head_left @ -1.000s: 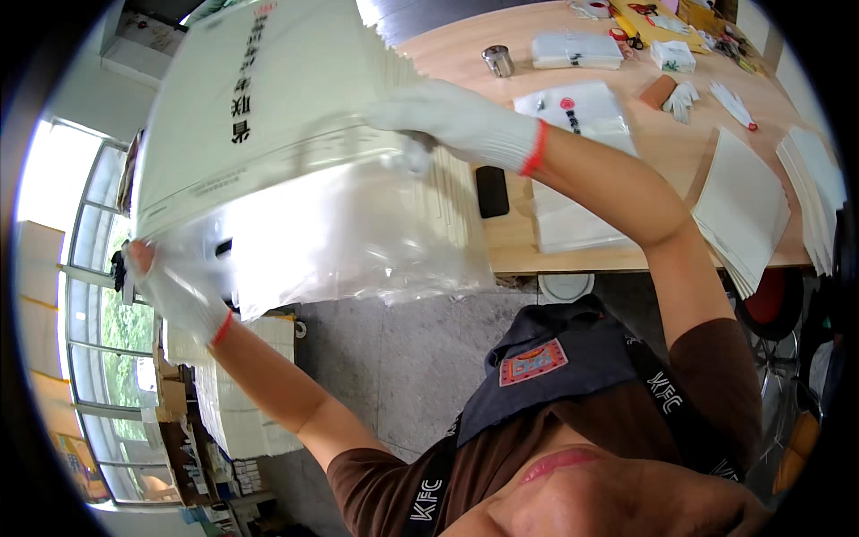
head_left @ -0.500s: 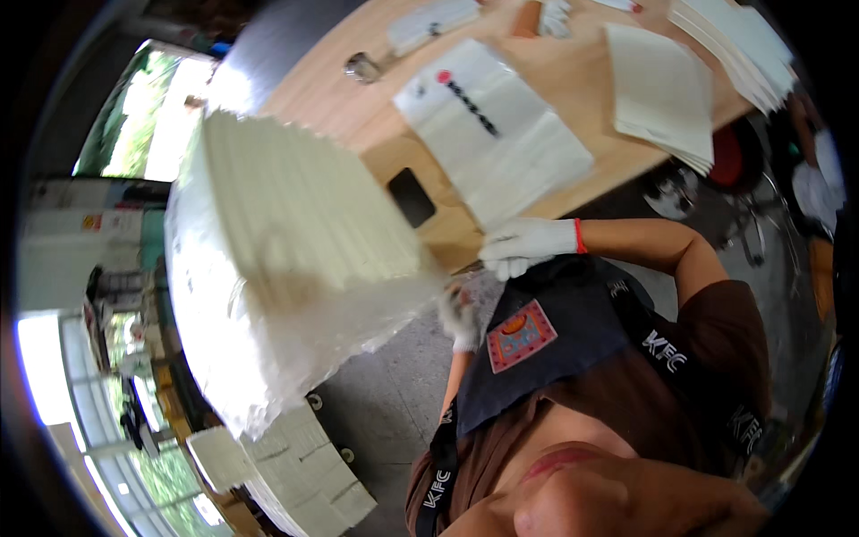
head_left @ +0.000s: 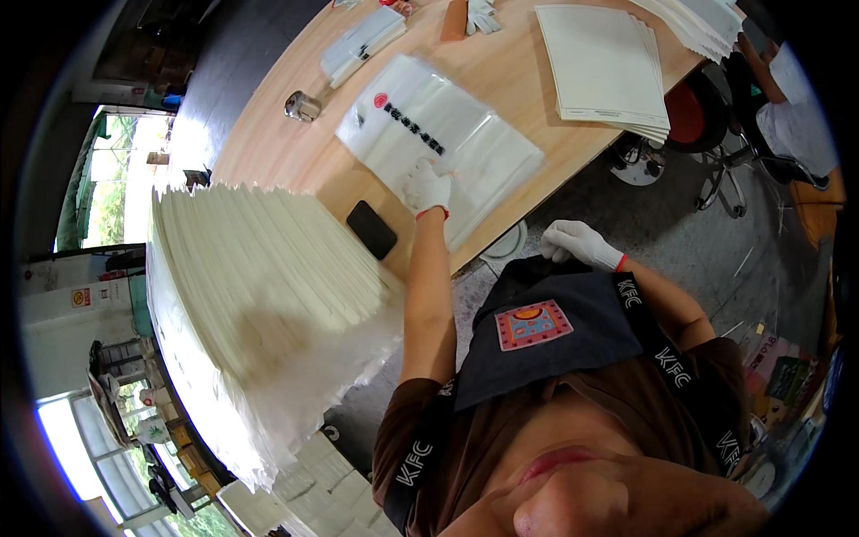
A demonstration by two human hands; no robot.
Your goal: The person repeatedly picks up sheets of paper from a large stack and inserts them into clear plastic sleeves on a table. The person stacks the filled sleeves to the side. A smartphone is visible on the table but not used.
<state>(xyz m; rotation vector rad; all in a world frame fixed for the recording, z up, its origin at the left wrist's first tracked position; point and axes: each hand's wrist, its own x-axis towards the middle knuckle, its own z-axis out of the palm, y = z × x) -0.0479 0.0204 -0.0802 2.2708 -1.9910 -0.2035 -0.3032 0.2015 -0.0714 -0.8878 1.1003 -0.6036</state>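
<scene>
My left hand (head_left: 427, 190), in a white knit glove, lies on a stack of clear plastic bags (head_left: 483, 148) with dark and red print. Its fingers look stretched out over the bags, though white on white blurs their outline. My right hand (head_left: 577, 243), gloved alike, hangs in front of the dark apron (head_left: 591, 309), off the table edge. Its fingers are curled in and nothing shows in them. A black phone (head_left: 371, 230) rests on the table left of my left forearm. Further left rises a tall stack of cream sheets (head_left: 268, 277), partly wrapped in clear plastic.
On the wooden table (head_left: 259, 134) stand a metal cup (head_left: 302, 106) and a wrapped white bundle (head_left: 362, 45). A loose white glove (head_left: 481, 16) lies at the far edge. Cream paper sheets (head_left: 599, 67) are at the right, near a red stool (head_left: 689, 116) and a seated person (head_left: 792, 98).
My left hand has moved up from beside the cream stack onto the plastic bags. My right hand has left the table edge and drawn rightward. The view has shifted.
</scene>
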